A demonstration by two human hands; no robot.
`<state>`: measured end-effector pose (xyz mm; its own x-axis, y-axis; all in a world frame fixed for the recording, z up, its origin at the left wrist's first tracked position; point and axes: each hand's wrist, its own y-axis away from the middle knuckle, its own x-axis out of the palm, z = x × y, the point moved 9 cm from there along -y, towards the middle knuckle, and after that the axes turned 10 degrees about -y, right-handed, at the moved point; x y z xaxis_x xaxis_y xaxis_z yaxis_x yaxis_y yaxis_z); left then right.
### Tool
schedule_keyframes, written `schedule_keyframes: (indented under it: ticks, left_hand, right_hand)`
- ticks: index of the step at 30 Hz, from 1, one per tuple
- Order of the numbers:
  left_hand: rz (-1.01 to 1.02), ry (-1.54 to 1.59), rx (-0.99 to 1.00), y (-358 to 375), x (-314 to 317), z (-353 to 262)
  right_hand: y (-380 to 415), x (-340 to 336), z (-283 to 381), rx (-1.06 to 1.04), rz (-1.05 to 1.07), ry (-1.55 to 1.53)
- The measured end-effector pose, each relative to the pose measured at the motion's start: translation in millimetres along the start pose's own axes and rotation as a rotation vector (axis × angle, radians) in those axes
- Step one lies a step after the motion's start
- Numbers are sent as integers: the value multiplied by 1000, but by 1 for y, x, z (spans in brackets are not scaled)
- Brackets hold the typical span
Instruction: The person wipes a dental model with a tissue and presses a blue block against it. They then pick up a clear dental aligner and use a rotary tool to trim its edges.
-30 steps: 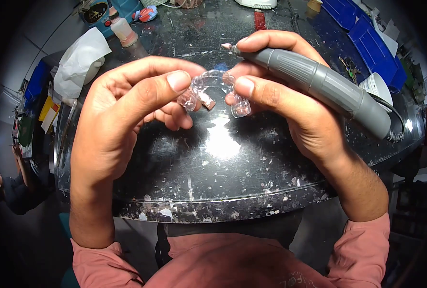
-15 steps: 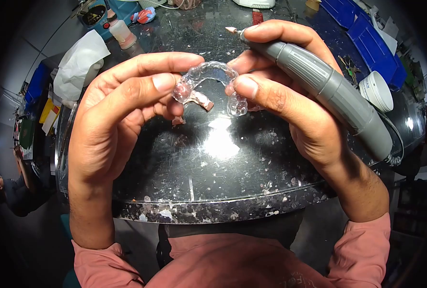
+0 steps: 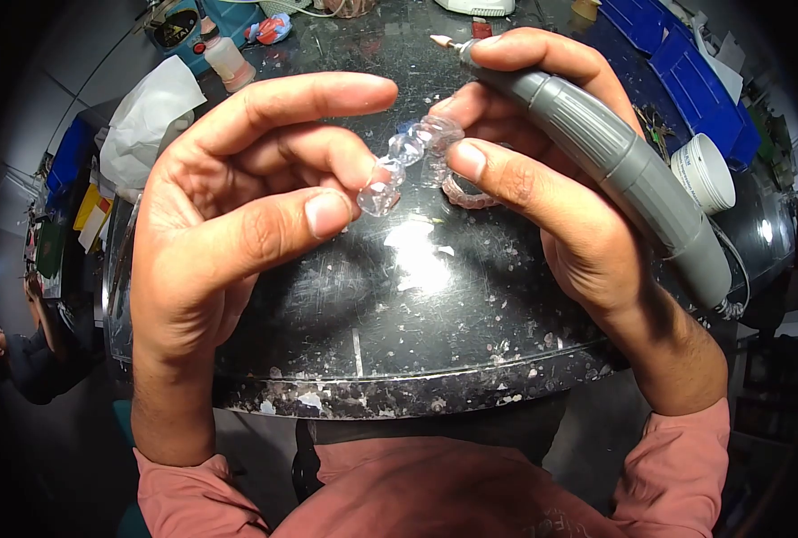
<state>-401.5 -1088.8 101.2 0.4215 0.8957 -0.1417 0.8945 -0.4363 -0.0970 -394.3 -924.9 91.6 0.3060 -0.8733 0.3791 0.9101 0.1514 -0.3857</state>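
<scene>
A clear, curved dental tray [image 3: 410, 148] is held up over the dark bench. My right hand [image 3: 551, 170] pinches its right end between thumb and fingers, and the same hand also holds a grey rotary handpiece [image 3: 587, 134] with a small pointed tip. At the tray's left end, the thumb and a bent finger of my left hand [image 3: 247, 188] touch it, with the index finger stretched out above. A pinkish curved piece [image 3: 467, 195] shows below the right fingers; whether it is held or lies on the bench I cannot tell.
The black bench [image 3: 327, 314] is scratched and spotted. At the back left are a dropper bottle [image 3: 227, 61], crumpled white paper [image 3: 152, 121] and a blue machine [image 3: 179, 27]. On the right are a white tub [image 3: 704, 172] and blue bins [image 3: 699, 90]. A person [image 3: 45, 336] is at far left.
The clear tray has turned and now tilts down to the left. My left index finger has lifted off it. The handpiece has shifted slightly, and the pinkish piece shows more.
</scene>
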Motion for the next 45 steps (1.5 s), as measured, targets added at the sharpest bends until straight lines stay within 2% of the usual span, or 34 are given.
schedule_keyframes:
  ticks: [3, 5, 7, 16, 19, 21, 25, 27, 28, 30, 31, 32, 34, 35, 36, 42, 43, 44, 45]
  left_hand:
    - [0, 25, 6, 1, 3, -1]
    - [-7, 13, 24, 2, 5, -4]
    - [-39, -115, 2, 3, 4, -7]
    - [-119, -85, 53, 4, -6, -9]
    - [-108, -69, 80, 4, -6, -9]
    - [-106, -72, 91, 4, -8, -9]
    - [-116, -67, 100, 5, -9, -11]
    - [-148, -75, 108, 6, -10, -12]
    - [-179, -82, 115, 6, -11, -12]
    - [-243, -95, 178, 5, -6, -12]
    - [-307, -109, 240, 7, -9, -14]
    - [-307, -110, 241, 7, -10, -11]
    - [-141, 18, 97, 3, -2, 7]
    - [-188, 96, 116, 3, 6, 7]
    - [-134, 88, 61, 5, 10, 11]
    - [-157, 112, 26, 10, 16, 11]
    - [-169, 115, 123, 10, 12, 7]
    - [-169, 115, 122, 10, 11, 8]
    - [-181, 94, 143, 11, 9, 6]
  right_hand:
    - [-3, -3, 4, 81, 3, 134]
    - [-3, -3, 4, 63, 10, 129]
    - [-3, -3, 5, 46, 17, 125]
    - [-1, 29, 27, -9, 125, -45]
    - [-1, 20, 18, -36, 95, 19]
    - [1, 5, 4, -188, 135, 86]
    - [1, 9, 13, -116, 95, 269]
    - [4, 19, 24, -287, 181, 193]
    - [3, 16, 25, -287, 181, 193]
    - [6, 22, 28, -373, 286, 406]
    - [8, 24, 32, -489, 319, 462]
    - [7, 24, 32, -490, 319, 461]
    - [15, 30, 42, -678, 320, 725]
    - [16, 31, 45, -740, 380, 793]
    - [18, 35, 47, -828, 426, 838]
    - [23, 44, 48, -836, 441, 780]
    - [21, 40, 48, -799, 404, 784]
    - [18, 37, 48, -762, 367, 787]
    - [16, 33, 45, -787, 354, 615]
